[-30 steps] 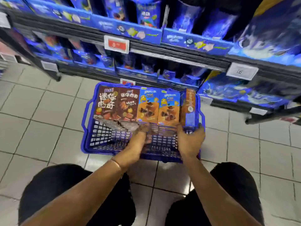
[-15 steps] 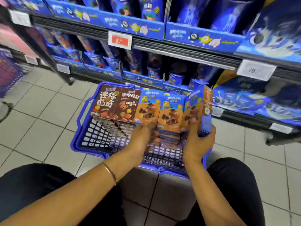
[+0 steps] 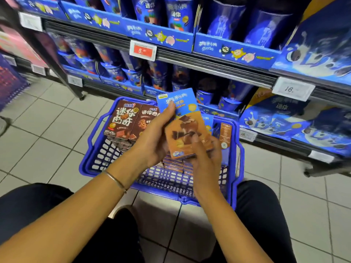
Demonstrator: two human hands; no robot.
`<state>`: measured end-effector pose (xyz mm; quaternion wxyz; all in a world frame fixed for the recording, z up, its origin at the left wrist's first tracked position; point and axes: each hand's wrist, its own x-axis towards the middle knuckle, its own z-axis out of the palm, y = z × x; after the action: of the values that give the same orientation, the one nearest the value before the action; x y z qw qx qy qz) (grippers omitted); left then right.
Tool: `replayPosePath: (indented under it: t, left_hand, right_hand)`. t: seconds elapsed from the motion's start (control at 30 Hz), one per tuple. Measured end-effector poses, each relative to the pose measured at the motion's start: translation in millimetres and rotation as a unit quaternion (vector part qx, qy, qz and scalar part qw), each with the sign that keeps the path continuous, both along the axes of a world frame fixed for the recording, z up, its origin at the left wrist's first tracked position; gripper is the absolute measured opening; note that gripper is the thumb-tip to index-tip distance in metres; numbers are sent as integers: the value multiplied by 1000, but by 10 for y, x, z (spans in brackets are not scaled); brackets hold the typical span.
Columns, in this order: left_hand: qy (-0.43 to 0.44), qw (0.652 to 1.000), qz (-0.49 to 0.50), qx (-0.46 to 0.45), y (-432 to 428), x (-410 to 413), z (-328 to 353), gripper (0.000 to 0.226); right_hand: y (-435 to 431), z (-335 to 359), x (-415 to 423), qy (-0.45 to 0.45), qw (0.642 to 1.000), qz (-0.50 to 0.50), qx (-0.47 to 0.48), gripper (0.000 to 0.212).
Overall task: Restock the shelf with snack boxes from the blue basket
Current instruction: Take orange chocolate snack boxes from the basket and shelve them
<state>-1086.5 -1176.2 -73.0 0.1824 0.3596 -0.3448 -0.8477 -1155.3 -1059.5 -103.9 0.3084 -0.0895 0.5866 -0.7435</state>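
A blue plastic basket (image 3: 91, 164) sits on the tiled floor in front of my knees. Brown snack boxes (image 3: 123, 120) lie stacked in its far left part, and orange-and-blue boxes (image 3: 225, 135) stand at its far right. Both hands hold one orange-and-blue snack box (image 3: 187, 128) lifted above the basket, tilted. My left hand (image 3: 153, 137) grips its left edge, fingers reaching up over the blue top. My right hand (image 3: 204, 160) grips its lower right corner with the thumb on the front.
Blue shelves (image 3: 209, 63) with cookie cups and boxes stand just behind the basket, with price tags (image 3: 142, 50) on the rails. A shelf upright's foot (image 3: 80, 95) stands on the floor at left. Another basket (image 3: 9, 86) shows at the far left edge.
One orange-and-blue box has come up out of the basket's row into both hands. The left hand rose from the basket's contents to the box's left edge. The view moved closer to the shelf.
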Motion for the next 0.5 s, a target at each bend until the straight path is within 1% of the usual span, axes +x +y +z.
replayPosePath:
  t: [0.07,0.1,0.13,0.2,0.23,0.27,0.3,0.33,0.37,0.4,0.43,0.5]
  left_hand:
    - [10,1000,15,17,-21,33,21,43]
    - [2,999,30,18,-48,59,15,44]
    - [-6,999,43,18,-73,99,11,49]
    - [-27,997,62,22,-130,181,-16,58]
    - [-33,997,68,24,-157,220,-30,54]
    - [-35,997,70,26,-182,255,-44,46]
    - [-34,996,70,31,-202,281,-66,38]
    - [-37,996,72,36,-216,300,-90,35]
    - [-44,996,73,37,-222,309,-107,34]
    - [-51,996,72,33,-219,306,-123,35]
    - [-58,996,69,27,-216,294,-137,37]
    - [-67,996,63,11,-196,269,-156,41]
  right_hand:
    - [5,-35,111,32,997,66,13,37]
    - [23,-71,141,40,995,90,13,36]
    - [49,-115,147,51,994,93,21,36]
    - [100,-227,79,87,992,46,79,39]
    - [122,-282,1,120,986,7,119,33]
    - [129,-328,-99,154,975,-21,156,22]
    - [122,-384,-217,185,962,-22,197,14]
    - [96,-435,-337,213,948,10,238,14]
    - [51,-471,-437,232,931,63,275,16]
    - [-5,-496,-510,248,913,115,304,23]
    - [-57,-516,-561,260,897,154,323,34]
    - [-137,-544,-615,269,882,176,345,54]
